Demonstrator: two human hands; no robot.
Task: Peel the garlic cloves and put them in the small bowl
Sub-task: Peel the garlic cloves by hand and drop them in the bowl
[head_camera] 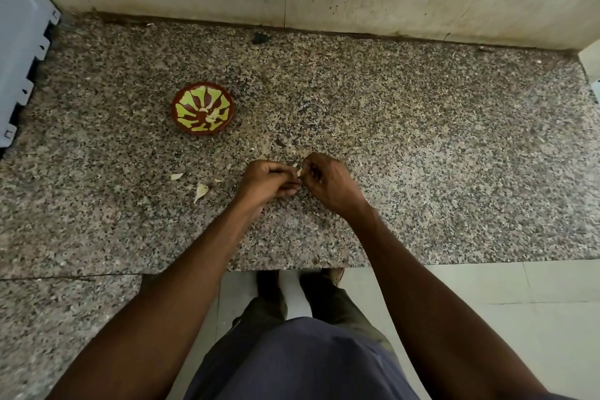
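left hand (268, 179): fingers curled, pinching the garlic clove (299, 171) from its side
right hand (326, 182): fingers curled, pinching the same clove; both hands meet just above the desk (422, 146), toward its front edge
small bowl (203, 112): red with green pattern, left of centre on the desk, pale peeled cloves inside
garlic skins (200, 191): loose on the desk, left of the hands
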